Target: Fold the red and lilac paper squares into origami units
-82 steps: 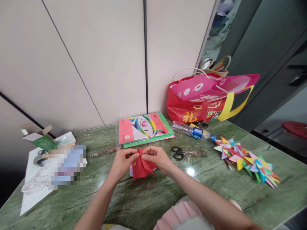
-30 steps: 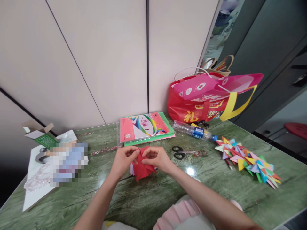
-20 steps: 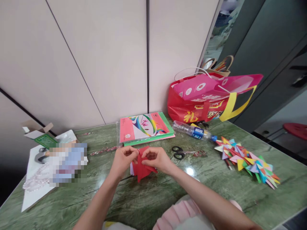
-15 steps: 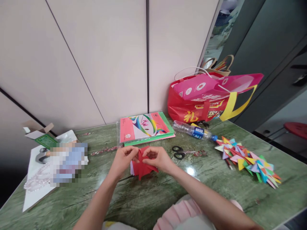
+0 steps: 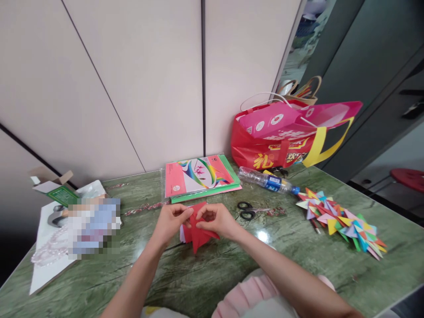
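A folded sheet of red paper (image 5: 200,237) with pointed flaps is held between my two hands, above the middle of the table. My left hand (image 5: 172,222) pinches its left edge between thumb and fingers. On the other side, my right hand (image 5: 217,219) grips the paper with bent fingers, the thumb close to the paper's centre. Pale lilac paper (image 5: 182,234) peeks out at the left, under or behind the red; how they join is hidden. Black-handled scissors (image 5: 247,210) lie just right of my right hand.
Behind my hands lies a pack of coloured paper (image 5: 202,176). A plastic bottle (image 5: 265,180) and a red gift bag (image 5: 278,137) stand or lie at the back right. Colourful folded-paper stars (image 5: 341,223) rest on the right; a small box (image 5: 58,190) and a white board (image 5: 43,265) occupy the left.
The red paper's lower point now reaches slightly further down and towards me, and its flaps look shifted. Both hands keep nearly the same place and hold.
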### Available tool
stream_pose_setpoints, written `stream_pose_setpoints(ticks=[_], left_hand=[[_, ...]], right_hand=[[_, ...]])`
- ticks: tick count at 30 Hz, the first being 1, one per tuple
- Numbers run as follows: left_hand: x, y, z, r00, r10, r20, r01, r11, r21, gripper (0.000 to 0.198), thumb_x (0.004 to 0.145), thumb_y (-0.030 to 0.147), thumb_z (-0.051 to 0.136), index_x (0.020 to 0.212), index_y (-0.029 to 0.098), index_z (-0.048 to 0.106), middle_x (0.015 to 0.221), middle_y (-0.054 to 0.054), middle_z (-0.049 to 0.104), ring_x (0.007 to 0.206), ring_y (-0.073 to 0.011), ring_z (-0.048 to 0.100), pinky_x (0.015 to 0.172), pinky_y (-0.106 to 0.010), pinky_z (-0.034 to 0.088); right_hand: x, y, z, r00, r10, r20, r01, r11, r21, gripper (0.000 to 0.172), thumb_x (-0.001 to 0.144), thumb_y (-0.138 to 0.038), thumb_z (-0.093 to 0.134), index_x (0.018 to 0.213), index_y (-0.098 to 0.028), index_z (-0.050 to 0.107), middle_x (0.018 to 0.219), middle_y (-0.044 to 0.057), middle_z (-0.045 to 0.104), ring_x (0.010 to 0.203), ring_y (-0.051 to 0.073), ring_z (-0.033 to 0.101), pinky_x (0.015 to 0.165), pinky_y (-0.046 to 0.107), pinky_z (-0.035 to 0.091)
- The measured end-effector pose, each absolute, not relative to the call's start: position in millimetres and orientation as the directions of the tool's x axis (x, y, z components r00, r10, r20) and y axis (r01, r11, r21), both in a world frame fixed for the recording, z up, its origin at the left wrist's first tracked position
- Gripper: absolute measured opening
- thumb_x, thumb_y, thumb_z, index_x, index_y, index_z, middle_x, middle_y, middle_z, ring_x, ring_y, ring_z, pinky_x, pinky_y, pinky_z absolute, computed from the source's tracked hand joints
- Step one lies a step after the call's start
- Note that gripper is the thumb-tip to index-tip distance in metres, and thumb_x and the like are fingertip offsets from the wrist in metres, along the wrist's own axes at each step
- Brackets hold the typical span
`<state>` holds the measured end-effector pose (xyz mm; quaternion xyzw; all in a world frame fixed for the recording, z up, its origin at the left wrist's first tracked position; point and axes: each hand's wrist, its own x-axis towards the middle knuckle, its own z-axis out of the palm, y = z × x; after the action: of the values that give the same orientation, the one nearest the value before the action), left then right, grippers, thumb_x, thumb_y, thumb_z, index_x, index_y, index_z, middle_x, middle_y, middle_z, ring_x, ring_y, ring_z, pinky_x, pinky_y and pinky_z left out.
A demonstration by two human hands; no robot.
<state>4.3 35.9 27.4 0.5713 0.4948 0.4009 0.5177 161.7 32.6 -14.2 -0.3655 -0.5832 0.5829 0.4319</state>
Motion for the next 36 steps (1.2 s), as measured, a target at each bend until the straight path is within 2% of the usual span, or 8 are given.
stream_pose_setpoints(ticks=[8, 14, 20, 28, 32, 36], left_hand=[[3.8, 35.7, 25.7, 0.217, 0.972, -0.091, 0.063, 0.079, 0.995, 0.023, 0.061, 0.032, 0.069, 0.051, 0.013, 0.062, 0.044, 0.001, 0.056, 0.041, -0.009, 0.051, 0.047, -0.021, 0.043], [1.7, 38.0, 27.0, 0.253, 0.96, -0.118, 0.123, 0.089, 0.988, 0.04, 0.074, 0.046, 0.051, 0.055, 0.012, 0.063, 0.052, -0.002, 0.057, 0.046, -0.0117, 0.051, 0.041, -0.021, 0.041], [1.3, 38.8, 19.7, 0.241, 0.967, -0.082, 0.295, 0.007, 0.955, 0.027, 0.066, 0.038, 0.063, 0.055, 0.013, 0.062, 0.047, 0.002, 0.055, 0.041, -0.0082, 0.047, 0.045, -0.02, 0.036], [8.1, 36.1, 18.4, 0.176, 0.984, 0.013, 0.275, -0.062, 0.959, 0.031, 0.066, 0.039, 0.062, 0.05, 0.013, 0.058, 0.04, 0.002, 0.051, 0.04, -0.009, 0.044, 0.044, -0.02, 0.033], [10.3, 35.4, 19.1, 0.152, 0.988, -0.015, 0.252, -0.024, 0.967, 0.03, 0.065, 0.041, 0.062, 0.053, 0.013, 0.059, 0.043, 0.003, 0.052, 0.04, -0.0092, 0.045, 0.044, -0.02, 0.034], [9.9, 35.4, 18.5, 0.204, 0.978, -0.035, 0.23, -0.014, 0.973, 0.029, 0.063, 0.039, 0.065, 0.052, 0.014, 0.058, 0.045, 0.004, 0.05, 0.042, -0.0082, 0.043, 0.044, -0.02, 0.032]], right_hand=[[164.0, 33.1, -12.7, -0.365, 0.93, 0.051, -0.087, 0.02, -0.996, 0.018, 0.055, -0.019, 0.07, 0.068, -0.014, 0.059, 0.06, -0.003, 0.058, 0.052, 0.009, 0.051, 0.052, 0.021, 0.039], [162.4, 33.6, -13.8, -0.339, 0.94, 0.028, -0.106, -0.009, -0.994, 0.019, 0.053, -0.019, 0.071, 0.067, -0.014, 0.06, 0.059, -0.003, 0.058, 0.051, 0.008, 0.05, 0.052, 0.021, 0.039], [161.3, 31.6, -14.4, -0.342, 0.938, 0.049, -0.087, 0.02, -0.996, 0.017, 0.055, -0.019, 0.069, 0.068, -0.014, 0.059, 0.059, -0.003, 0.058, 0.051, 0.008, 0.051, 0.052, 0.021, 0.039], [161.8, 33.3, -16.4, -0.337, 0.939, 0.071, -0.082, 0.046, -0.996, 0.02, 0.055, -0.023, 0.07, 0.068, -0.015, 0.057, 0.059, -0.004, 0.057, 0.05, 0.007, 0.05, 0.052, 0.021, 0.04], [162.2, 34.0, -16.5, -0.304, 0.95, 0.068, -0.077, 0.047, -0.996, 0.023, 0.054, -0.026, 0.072, 0.068, -0.016, 0.057, 0.06, -0.003, 0.058, 0.051, 0.008, 0.051, 0.052, 0.021, 0.042], [161.1, 33.9, -16.1, -0.279, 0.957, 0.073, -0.089, 0.05, -0.995, 0.023, 0.053, -0.026, 0.072, 0.067, -0.015, 0.056, 0.06, -0.004, 0.057, 0.052, 0.008, 0.051, 0.053, 0.021, 0.042]])
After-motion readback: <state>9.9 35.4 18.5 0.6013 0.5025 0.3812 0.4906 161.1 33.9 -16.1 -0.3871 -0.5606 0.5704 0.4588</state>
